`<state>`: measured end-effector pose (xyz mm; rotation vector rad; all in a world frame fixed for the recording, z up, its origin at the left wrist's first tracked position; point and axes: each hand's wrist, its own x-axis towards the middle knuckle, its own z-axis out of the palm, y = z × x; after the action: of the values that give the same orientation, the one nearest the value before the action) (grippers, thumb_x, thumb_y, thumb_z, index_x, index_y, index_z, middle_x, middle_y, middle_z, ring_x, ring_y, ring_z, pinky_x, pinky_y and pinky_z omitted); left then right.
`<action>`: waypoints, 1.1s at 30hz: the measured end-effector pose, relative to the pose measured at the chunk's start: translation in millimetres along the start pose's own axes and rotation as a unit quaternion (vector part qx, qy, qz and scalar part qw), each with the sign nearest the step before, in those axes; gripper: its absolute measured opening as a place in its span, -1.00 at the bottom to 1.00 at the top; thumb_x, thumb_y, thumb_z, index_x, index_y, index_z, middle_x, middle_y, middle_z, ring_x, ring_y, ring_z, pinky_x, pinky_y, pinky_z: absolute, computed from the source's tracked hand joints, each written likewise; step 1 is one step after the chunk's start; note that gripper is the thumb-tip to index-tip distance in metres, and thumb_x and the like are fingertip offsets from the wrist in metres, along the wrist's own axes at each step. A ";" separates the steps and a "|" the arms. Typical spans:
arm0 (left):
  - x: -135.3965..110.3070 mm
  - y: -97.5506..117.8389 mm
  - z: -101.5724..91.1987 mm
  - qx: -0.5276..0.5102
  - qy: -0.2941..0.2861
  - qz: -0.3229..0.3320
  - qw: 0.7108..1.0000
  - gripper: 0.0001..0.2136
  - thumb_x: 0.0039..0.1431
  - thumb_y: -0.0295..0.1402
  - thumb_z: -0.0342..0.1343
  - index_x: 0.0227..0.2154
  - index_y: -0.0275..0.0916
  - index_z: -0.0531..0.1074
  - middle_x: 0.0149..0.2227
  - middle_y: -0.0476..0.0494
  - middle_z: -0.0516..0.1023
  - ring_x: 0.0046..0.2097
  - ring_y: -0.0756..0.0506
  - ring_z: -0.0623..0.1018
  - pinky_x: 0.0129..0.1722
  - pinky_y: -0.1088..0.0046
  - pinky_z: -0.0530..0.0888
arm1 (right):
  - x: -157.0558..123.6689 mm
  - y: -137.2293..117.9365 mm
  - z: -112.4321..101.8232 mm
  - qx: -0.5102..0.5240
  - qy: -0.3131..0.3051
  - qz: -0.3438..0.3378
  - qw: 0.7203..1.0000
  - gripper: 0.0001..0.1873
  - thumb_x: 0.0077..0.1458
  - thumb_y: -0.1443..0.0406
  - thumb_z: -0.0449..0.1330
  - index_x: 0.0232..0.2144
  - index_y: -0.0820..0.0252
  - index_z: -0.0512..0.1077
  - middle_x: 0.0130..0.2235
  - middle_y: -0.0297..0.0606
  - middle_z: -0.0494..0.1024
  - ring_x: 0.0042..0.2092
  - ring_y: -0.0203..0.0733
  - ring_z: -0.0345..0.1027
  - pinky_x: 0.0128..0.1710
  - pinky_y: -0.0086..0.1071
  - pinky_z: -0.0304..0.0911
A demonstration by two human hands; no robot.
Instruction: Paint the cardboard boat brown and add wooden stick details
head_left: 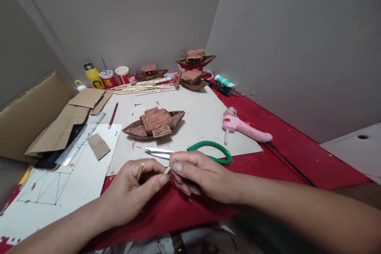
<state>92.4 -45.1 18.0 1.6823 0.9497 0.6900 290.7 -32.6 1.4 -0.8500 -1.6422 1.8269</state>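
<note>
My left hand is closed, its thumb and index finger pinching a short pale wooden stick. A second short stick pokes up between the fingers of that hand. Beside it, my right hand is closed, with thumb and fingertips pressed together at the end of the pinched stick; whatever else lies in its fingers is hidden. Just behind the hands lie scissors with green handles, partly covered by the right hand. Farther back sits a brown model boat with a roofed cabin.
A pink glue gun lies at right, its cord trailing forward. Several thin sticks, two paper cups, a yellow bottle and more model boats stand at the back. Cardboard and a clear ruler are at left.
</note>
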 end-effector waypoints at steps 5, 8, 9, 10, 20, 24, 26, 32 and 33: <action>0.3 -1.1 0.2 0.133 0.002 0.129 0.983 -0.81 0.31 -0.44 0.03 -0.32 -0.21 0.55 -0.42 -0.07 0.55 -0.38 -0.01 0.50 -0.35 0.51 0.39 | 1.2 -1.7 -3.3 -0.010 -0.017 0.008 1.000 -0.65 0.22 0.12 0.02 -0.54 0.16 0.22 -0.65 -0.46 0.28 -0.64 -0.42 0.06 -0.65 -0.55 0.01; 0.1 -4.8 1.0 0.178 0.002 0.170 0.969 -0.82 0.31 -0.49 0.00 -0.29 -0.26 0.51 -0.42 -0.11 0.55 -0.38 -0.02 0.50 -0.35 0.51 0.40 | 2.1 -2.5 -5.5 -0.021 -0.033 0.017 0.999 -0.68 0.22 0.18 0.00 -0.54 0.17 0.23 -0.65 -0.46 0.28 -0.64 -0.42 0.06 -0.64 -0.56 0.02; 0.0 -6.4 1.1 0.189 0.001 0.180 0.965 -0.83 0.31 -0.50 0.00 -0.28 -0.26 0.50 -0.41 -0.13 0.56 -0.37 -0.03 0.50 -0.35 0.51 0.40 | 2.4 -2.8 -6.2 -0.023 -0.039 0.020 0.999 -0.69 0.22 0.19 0.00 -0.54 0.17 0.23 -0.65 -0.46 0.28 -0.64 -0.42 0.06 -0.63 -0.55 0.03; -0.2 -8.1 0.9 0.199 0.001 0.189 0.961 -0.83 0.31 -0.51 -0.01 -0.27 -0.27 0.49 -0.40 -0.14 0.56 -0.37 -0.03 0.50 -0.35 0.50 0.40 | 2.5 -3.2 -6.7 -0.023 -0.046 0.022 0.998 -0.69 0.23 0.19 -0.01 -0.53 0.18 0.24 -0.65 -0.46 0.28 -0.64 -0.43 0.06 -0.63 -0.55 0.03; -2.3 -23.7 1.2 0.256 0.035 0.296 0.920 -0.87 0.25 -0.60 0.04 -0.22 -0.30 0.42 -0.43 -0.09 0.47 -0.40 0.00 0.43 -0.40 0.52 0.37 | 1.9 0.2 -1.1 0.016 -0.038 -0.002 0.999 -0.67 0.23 0.14 0.03 -0.53 0.17 0.22 -0.65 -0.50 0.26 -0.66 -0.47 0.01 -0.67 -0.58 -0.03; -1.8 -21.4 3.7 0.254 0.058 0.294 0.920 -0.86 0.26 -0.60 0.04 -0.21 -0.30 0.42 -0.40 -0.09 0.51 -0.38 0.01 0.45 -0.37 0.55 0.39 | 2.4 5.3 4.3 0.046 -0.003 -0.002 0.999 -0.68 0.19 0.16 0.07 -0.56 0.17 0.22 -0.66 -0.51 0.27 -0.68 -0.48 0.00 -0.70 -0.58 -0.06; -1.0 -18.0 3.4 0.246 0.081 0.288 0.922 -0.85 0.26 -0.61 0.04 -0.20 -0.30 0.43 -0.37 -0.08 0.53 -0.35 0.02 0.48 -0.34 0.57 0.41 | 3.0 6.7 5.3 0.055 0.007 0.006 0.998 -0.69 0.17 0.16 0.09 -0.56 0.16 0.23 -0.68 -0.51 0.27 -0.69 -0.48 0.00 -0.70 -0.58 -0.06; 2.6 -13.4 1.2 0.243 0.106 0.282 0.922 -0.86 0.26 -0.60 0.06 -0.21 -0.30 0.45 -0.41 -0.06 0.51 -0.38 0.03 0.48 -0.37 0.59 0.42 | 4.2 5.8 0.3 0.099 -0.005 0.010 0.995 -0.71 0.18 0.14 0.06 -0.49 0.20 0.30 -0.67 -0.47 0.35 -0.70 -0.48 0.03 -0.72 -0.58 -0.08; 3.0 -13.9 1.2 0.244 0.098 0.285 0.922 -0.86 0.26 -0.60 0.05 -0.20 -0.29 0.44 -0.40 -0.06 0.52 -0.37 0.03 0.48 -0.36 0.59 0.42 | 4.2 5.4 -0.4 0.102 -0.012 0.010 0.995 -0.71 0.19 0.14 0.05 -0.47 0.21 0.31 -0.66 -0.46 0.36 -0.70 -0.48 0.04 -0.71 -0.59 -0.07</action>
<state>91.4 -41.1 4.3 2.4144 0.8055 1.0830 288.4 -29.8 -4.5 -0.7598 -1.4355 1.9838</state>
